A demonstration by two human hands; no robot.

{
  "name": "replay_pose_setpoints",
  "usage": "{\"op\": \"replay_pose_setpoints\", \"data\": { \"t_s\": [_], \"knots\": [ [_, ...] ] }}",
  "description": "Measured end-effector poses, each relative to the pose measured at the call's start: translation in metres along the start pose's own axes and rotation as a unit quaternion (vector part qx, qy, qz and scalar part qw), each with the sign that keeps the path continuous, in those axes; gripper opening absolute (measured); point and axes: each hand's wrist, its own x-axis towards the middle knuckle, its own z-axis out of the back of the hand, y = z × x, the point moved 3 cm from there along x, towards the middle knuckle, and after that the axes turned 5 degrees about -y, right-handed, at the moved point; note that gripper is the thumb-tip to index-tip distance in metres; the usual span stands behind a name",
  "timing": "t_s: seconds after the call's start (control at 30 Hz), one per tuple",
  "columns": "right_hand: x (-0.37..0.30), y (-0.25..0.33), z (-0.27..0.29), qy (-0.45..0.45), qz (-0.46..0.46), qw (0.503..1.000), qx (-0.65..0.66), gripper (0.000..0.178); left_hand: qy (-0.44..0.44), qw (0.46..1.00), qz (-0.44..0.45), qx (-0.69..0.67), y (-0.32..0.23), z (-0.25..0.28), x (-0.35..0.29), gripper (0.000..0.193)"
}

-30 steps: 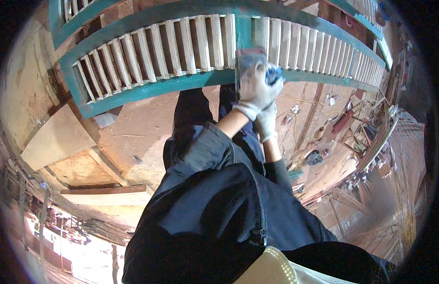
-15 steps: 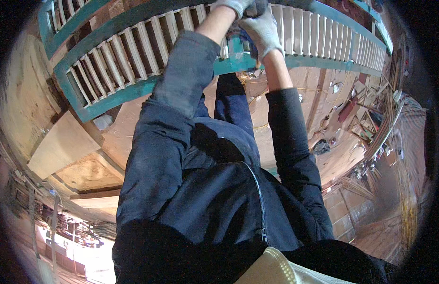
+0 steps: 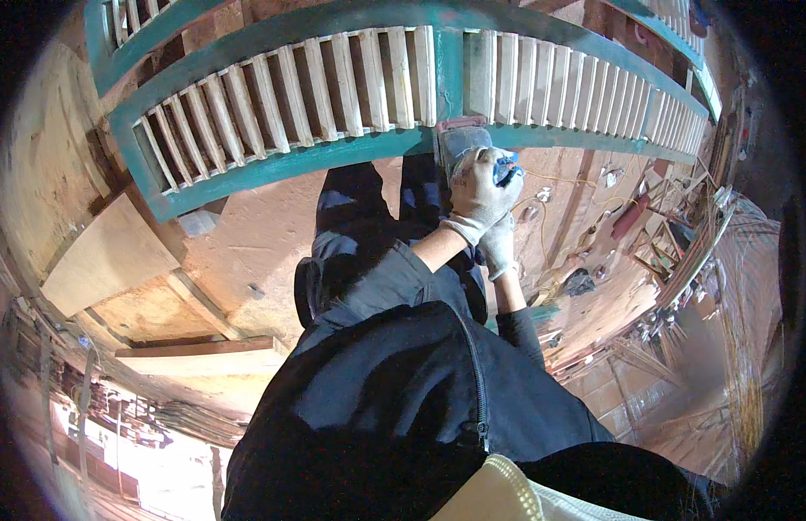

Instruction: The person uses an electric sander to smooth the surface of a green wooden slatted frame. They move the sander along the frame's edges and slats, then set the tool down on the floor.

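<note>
A louvred wooden shutter panel, its frame painted teal and its slats bare and pale, lies across the space ahead of me. My left hand, in a pale work glove, is closed over the top of what looks like a power sander with a grey front and blue parts. Behind and below it, my right hand, gloved too, is wrapped round the rear of the same tool; its fingers are partly hidden. The sander's front sits at the shutter's near rail, by the middle upright.
Another teal louvred panel lies beyond at the far left. A yellow cord runs over the dusty floor on the right, among scraps and a black plastic bag. Plywood sheets lie at the left, and long thin sticks are piled at the right.
Both hands have come back toward my body with the sander, from the shutter's far side to its near rail. My arms are bent now, and the middle upright has come into view.
</note>
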Motion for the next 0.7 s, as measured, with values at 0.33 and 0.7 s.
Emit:
{"op": "replay_pose_setpoints", "data": {
  "t_s": [0.33,0.7],
  "knots": [
    [-0.009,0.012,0.003,0.023,0.021,1.0,-0.001,0.042,0.007,0.999,0.036,0.002,-0.001,0.012,0.004,0.022],
    [0.055,0.025,0.041,0.152,0.248,0.954,-0.075,0.073,-0.105,0.991,0.059,-0.06,-0.003,0.002,0.002,0.024]
  ]
}}
